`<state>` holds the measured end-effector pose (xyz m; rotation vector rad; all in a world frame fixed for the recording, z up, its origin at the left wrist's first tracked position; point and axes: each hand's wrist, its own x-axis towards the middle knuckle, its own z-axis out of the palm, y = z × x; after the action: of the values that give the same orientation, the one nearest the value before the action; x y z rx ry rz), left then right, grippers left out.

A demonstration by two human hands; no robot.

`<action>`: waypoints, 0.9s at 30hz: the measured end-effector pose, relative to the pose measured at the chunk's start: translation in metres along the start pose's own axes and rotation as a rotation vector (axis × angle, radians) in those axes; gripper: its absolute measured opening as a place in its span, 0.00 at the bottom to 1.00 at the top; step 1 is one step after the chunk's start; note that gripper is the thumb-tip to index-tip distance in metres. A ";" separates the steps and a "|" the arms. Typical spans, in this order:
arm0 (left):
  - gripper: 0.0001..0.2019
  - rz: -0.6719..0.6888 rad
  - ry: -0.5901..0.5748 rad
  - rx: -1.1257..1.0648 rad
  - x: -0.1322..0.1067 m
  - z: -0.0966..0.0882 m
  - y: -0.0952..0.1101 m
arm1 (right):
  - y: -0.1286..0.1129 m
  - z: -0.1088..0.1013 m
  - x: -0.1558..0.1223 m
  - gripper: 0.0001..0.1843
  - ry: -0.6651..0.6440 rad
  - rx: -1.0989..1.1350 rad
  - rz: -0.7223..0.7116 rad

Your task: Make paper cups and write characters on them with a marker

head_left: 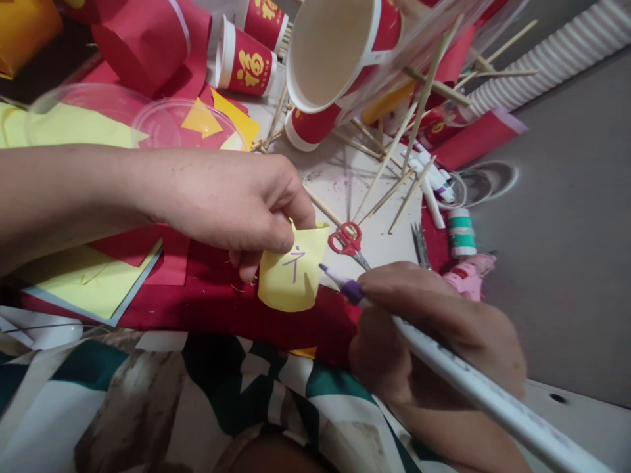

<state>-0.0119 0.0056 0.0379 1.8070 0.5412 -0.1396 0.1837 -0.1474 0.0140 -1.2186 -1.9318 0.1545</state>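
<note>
The right hand (438,322) grips a pen (458,365); just past its tip (323,268), contact unclear, is the paper (290,292), pinched by the left hand (236,203). Writing seems the step; another stroke calls for holding the paper steady.

Red-handled scissors (351,247) near wooden sticks (436,86) — red paper cups (252,71) beyond; ribbed hose (552,69), upper right.
</note>
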 end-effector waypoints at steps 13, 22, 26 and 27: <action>0.18 0.004 -0.023 -0.015 0.002 -0.003 0.000 | 0.012 0.018 -0.002 0.08 0.120 -0.023 -0.086; 0.18 0.051 -0.065 -0.045 0.002 -0.001 0.002 | 0.011 0.020 0.004 0.13 0.100 -0.068 -0.168; 0.16 0.061 -0.031 -0.065 0.003 0.000 0.004 | 0.007 0.012 0.007 0.13 0.000 -0.075 -0.150; 0.16 0.055 -0.027 -0.065 0.003 0.000 0.005 | 0.007 0.010 0.008 0.14 -0.022 -0.063 -0.145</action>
<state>-0.0076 0.0052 0.0409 1.7526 0.4713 -0.1073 0.1803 -0.1343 0.0088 -1.1167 -2.0490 0.0318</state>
